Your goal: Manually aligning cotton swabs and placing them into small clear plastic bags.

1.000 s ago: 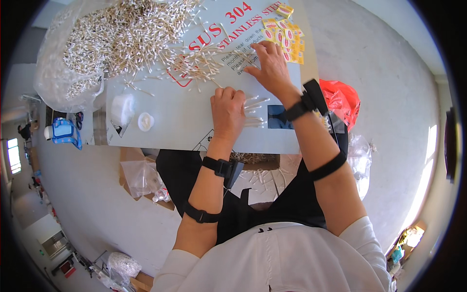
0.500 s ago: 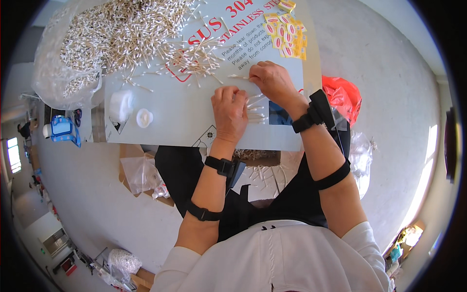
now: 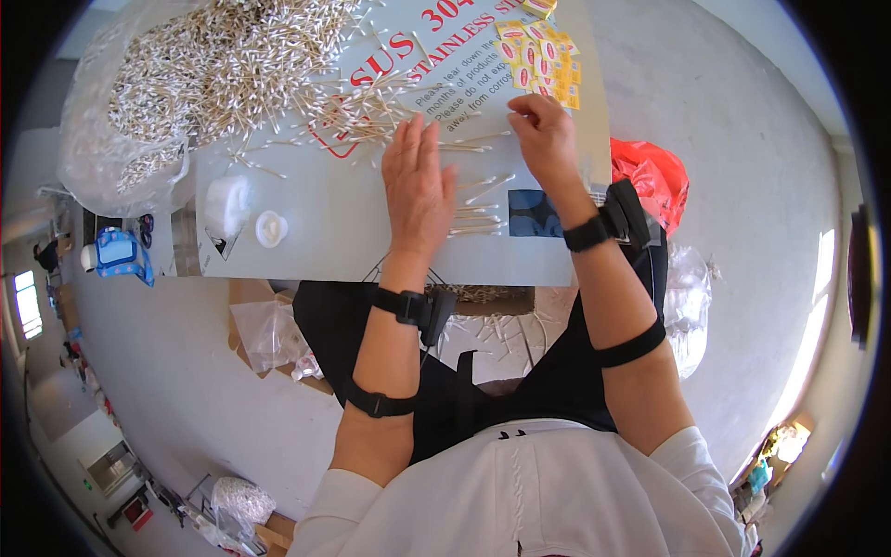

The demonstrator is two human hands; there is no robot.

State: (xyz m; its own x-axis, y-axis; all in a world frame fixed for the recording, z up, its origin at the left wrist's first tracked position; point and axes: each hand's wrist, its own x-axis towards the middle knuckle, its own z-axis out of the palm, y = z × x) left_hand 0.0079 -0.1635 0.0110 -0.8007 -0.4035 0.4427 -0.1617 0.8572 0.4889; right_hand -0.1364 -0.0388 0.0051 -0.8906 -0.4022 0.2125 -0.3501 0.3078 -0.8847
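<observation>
My left hand (image 3: 418,190) lies nearly flat over the table, fingers stretched out and close together, its tips beside loose cotton swabs (image 3: 357,121). Several swabs (image 3: 478,219) lie roughly side by side just right of its palm and wrist, some partly hidden beneath it. Further up, a few more swabs (image 3: 471,146) reach rightward from the left fingers. My right hand (image 3: 545,139) is raised with curled fingers pinched together, and nothing shows sticking out of them. A swab tip lies just below its thumb.
A large clear bag spills a heap of swabs (image 3: 223,70) at the far left. Yellow packets (image 3: 541,60) lie at the far right. A white tub (image 3: 227,206), a round lid (image 3: 271,228) and a dark blue patch (image 3: 534,213) are on the table (image 3: 325,251). A red bag (image 3: 640,176) sits beyond its right edge.
My left hand has moved up and left and its fingers have straightened. My right hand has shifted right and up, away from the swab it was pinching.
</observation>
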